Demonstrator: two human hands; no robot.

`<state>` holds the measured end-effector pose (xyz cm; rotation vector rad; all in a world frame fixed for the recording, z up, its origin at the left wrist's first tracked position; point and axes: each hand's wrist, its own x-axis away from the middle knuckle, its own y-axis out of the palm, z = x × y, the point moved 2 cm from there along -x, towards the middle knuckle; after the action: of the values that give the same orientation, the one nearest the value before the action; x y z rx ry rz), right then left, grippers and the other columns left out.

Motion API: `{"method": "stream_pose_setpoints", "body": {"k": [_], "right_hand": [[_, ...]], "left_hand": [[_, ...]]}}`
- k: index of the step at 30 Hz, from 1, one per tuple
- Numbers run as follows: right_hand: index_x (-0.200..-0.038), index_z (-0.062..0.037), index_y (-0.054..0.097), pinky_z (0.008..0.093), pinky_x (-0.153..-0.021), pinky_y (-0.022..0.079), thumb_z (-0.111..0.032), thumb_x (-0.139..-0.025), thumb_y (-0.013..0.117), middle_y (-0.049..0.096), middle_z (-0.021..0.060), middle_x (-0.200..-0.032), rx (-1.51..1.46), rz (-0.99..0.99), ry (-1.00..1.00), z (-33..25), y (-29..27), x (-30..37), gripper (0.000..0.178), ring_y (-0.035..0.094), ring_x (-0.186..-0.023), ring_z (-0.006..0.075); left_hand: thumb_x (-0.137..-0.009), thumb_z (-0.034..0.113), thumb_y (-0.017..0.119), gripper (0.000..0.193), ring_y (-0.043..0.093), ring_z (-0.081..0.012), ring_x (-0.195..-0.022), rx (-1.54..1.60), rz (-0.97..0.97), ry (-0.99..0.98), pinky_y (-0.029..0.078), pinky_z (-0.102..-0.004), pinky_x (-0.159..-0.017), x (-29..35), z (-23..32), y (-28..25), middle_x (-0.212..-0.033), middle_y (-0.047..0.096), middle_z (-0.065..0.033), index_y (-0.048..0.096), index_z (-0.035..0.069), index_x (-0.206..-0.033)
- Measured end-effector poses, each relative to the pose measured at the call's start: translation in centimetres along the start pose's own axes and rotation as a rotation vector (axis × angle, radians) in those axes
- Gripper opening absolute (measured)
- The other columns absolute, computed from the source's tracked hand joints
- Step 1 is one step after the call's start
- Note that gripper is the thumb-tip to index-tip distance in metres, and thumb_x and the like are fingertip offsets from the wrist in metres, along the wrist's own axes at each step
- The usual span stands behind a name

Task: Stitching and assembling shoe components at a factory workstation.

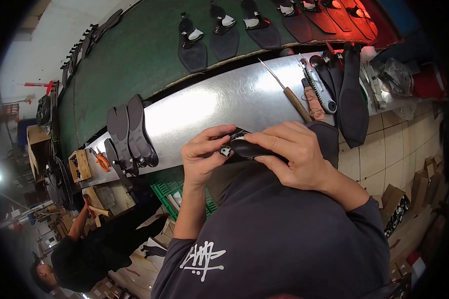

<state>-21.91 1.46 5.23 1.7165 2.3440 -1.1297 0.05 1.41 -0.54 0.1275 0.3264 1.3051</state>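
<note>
Between both hands, close in front of my chest, is a black sandal (248,149) with a smooth dark sole and white scraps at its strap end. My left hand (202,153) has its fingers curled round the strap end. From the other side my right hand (290,153) grips the sole, thumb below and fingers over the top. Part of the sandal is hidden by my fingers. Just past my right hand, a dark sole (325,135) reaches over the near edge of the metal bench (184,107).
On the bench's right lie a wooden-handled awl (295,102), a utility knife (328,105) and black soles (353,109). Stacked soles (129,129), orange-handled pliers (103,162) and a wooden box (83,167) are left. Sandals (192,47) line the green belt (129,60). Another person (92,254) works at lower left.
</note>
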Motion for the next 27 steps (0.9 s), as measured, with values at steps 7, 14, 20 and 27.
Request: {"method": "stream_pose_setpoints", "body": {"k": [7,14,20,27], "right_hand": [[-0.104,-0.0065,0.068,0.0324,-0.063,0.042,-0.009,-0.070,0.072,0.063,0.0038,-0.084,0.052,0.032,-0.046,0.0,0.4,0.1,0.034,0.058,-0.071,0.0202],[-0.105,-0.0052,0.066,0.0326,-0.063,0.042,-0.009,-0.069,0.072,0.060,0.0044,-0.083,0.084,0.012,-0.062,-0.2,0.5,-0.2,0.037,0.057,-0.070,0.0205],[-0.108,-0.0047,0.066,0.0325,-0.062,0.043,-0.005,-0.069,0.072,0.061,0.0066,-0.085,0.091,-0.047,-0.025,-0.3,0.5,-0.6,0.040,0.058,-0.071,0.0227],[-0.115,-0.0019,0.061,0.0367,-0.070,0.048,-0.004,-0.073,0.069,0.063,0.0134,-0.090,-0.067,-0.061,0.162,0.8,1.2,-0.6,0.042,0.061,-0.079,0.0293]], "left_hand": [[-0.067,-0.015,0.062,0.039,0.061,-0.0298,-0.108,-0.057,0.000,-0.046,0.050,-0.0335,-0.090,-0.1,0.5,-0.1,-0.119,0.059,-0.0282,0.069,-0.004,-0.104],[-0.066,-0.016,0.056,0.041,0.064,-0.0258,-0.102,-0.106,-0.083,0.030,0.050,-0.0281,-0.085,-0.7,1.5,0.5,-0.120,0.058,-0.0292,0.069,-0.005,-0.104],[-0.065,-0.017,0.056,0.043,0.066,-0.0204,-0.096,-0.200,-0.079,0.042,0.051,-0.0241,-0.078,-0.8,1.8,0.8,-0.114,0.063,-0.0259,0.070,-0.003,-0.103],[-0.078,-0.013,0.052,0.041,0.060,-0.0212,-0.108,-0.148,0.063,-0.119,0.054,-0.0243,-0.077,-0.3,0.8,1.9,-0.126,0.057,-0.0217,0.064,-0.002,-0.115]]}}
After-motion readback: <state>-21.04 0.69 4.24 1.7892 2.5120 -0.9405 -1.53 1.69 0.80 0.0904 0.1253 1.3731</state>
